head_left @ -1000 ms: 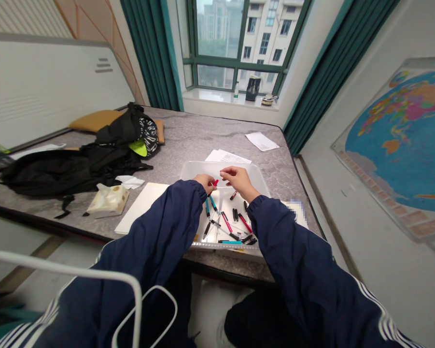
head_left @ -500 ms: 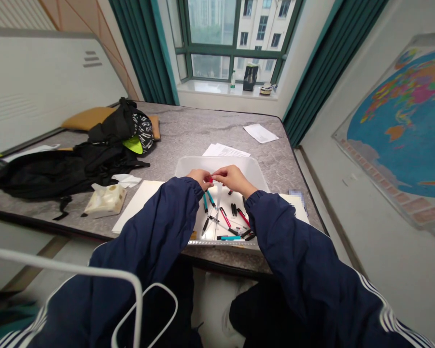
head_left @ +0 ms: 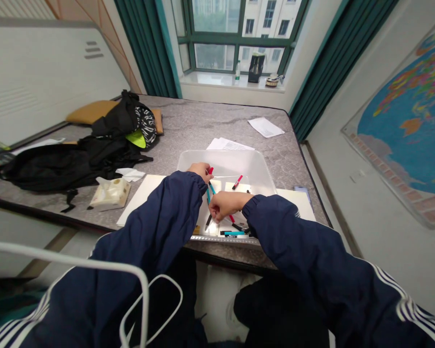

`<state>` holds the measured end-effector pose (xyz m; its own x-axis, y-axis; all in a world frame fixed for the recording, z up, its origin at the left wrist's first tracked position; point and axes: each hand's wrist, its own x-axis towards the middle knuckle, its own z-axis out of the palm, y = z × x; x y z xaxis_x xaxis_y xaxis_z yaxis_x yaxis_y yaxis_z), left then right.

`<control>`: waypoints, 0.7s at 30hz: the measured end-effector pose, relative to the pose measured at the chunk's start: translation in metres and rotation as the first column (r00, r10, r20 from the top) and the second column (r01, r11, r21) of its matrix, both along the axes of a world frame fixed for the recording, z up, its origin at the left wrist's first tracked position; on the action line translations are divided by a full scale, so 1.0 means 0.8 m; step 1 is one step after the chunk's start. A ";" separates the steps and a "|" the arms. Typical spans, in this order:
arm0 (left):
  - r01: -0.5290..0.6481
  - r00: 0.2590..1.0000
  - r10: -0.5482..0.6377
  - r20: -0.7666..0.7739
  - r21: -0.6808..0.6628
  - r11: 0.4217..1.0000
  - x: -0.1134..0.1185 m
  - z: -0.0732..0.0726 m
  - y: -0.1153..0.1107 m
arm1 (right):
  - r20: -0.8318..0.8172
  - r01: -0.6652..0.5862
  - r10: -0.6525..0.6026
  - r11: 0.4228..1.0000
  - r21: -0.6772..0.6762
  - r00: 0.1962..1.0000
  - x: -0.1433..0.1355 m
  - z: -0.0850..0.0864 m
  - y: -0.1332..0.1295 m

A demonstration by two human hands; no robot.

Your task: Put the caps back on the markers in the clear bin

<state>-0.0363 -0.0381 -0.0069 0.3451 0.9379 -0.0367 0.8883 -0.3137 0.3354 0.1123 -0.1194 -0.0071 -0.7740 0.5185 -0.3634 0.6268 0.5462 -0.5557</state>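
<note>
A clear plastic box [head_left: 235, 162] holds several loose pens and pen parts. My left hand [head_left: 200, 170] is closed over its left side, with a small red pen piece [head_left: 210, 170] at the fingertips; whether it is a cap or more of a pen cannot be told. Lower in the box, my right hand [head_left: 225, 205] points down with its fingers pinched among the pens. What it grips is hidden. Behind it lies a red pen part [head_left: 237, 182], and a teal pen [head_left: 233, 233] rests along the near wall. A black pen part [head_left: 208, 221] sits left of my right hand.
A tissue pack [head_left: 110, 193] and a black backpack [head_left: 58, 166] lie to the left. Sheets of paper [head_left: 266, 127] are on the grey surface beyond the box. A white cable [head_left: 94, 263] crosses the lower left.
My hands were together over the box at the red piece. Now they are apart: the right has moved down and nearer among the pens, while the left keeps the red piece. The view has shifted slightly.
</note>
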 end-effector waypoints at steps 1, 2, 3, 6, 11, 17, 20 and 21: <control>0.002 1.000 -0.002 -0.001 -0.006 1.000 0.000 0.000 0.000 | 0.036 -0.054 0.054 0.998 0.020 0.998 -0.004 -0.002 -0.004; 0.003 1.000 -0.003 0.000 -0.011 1.000 0.000 0.001 -0.001 | 0.074 -0.094 0.091 0.995 0.044 0.993 -0.007 -0.004 -0.006; 0.004 1.000 -0.004 0.002 -0.015 1.000 0.001 0.002 -0.002 | 0.110 -0.120 0.111 0.990 0.073 0.988 -0.009 -0.006 -0.007; 0.000 1.000 0.001 0.017 -0.024 1.000 0.001 0.003 -0.003 | 0.182 -0.123 0.094 0.981 0.152 0.979 -0.011 -0.016 -0.005; 0.002 1.000 -0.001 0.029 -0.030 1.000 0.002 0.002 -0.001 | 0.191 -0.138 0.106 0.976 0.166 0.976 -0.012 -0.030 -0.002; 0.005 0.999 -0.004 0.044 -0.028 1.000 0.002 -0.001 0.001 | 0.124 -0.121 0.108 0.988 0.097 0.986 -0.011 -0.023 -0.003; 0.002 0.998 -0.001 0.056 -0.011 1.000 0.002 -0.005 0.003 | -0.079 0.030 -0.030 1.000 -0.005 0.996 0.000 -0.008 0.010; 0.002 0.998 -0.001 0.060 -0.011 1.000 0.002 -0.005 0.004 | -0.164 0.118 -0.120 0.993 -0.020 0.979 0.005 -0.004 0.016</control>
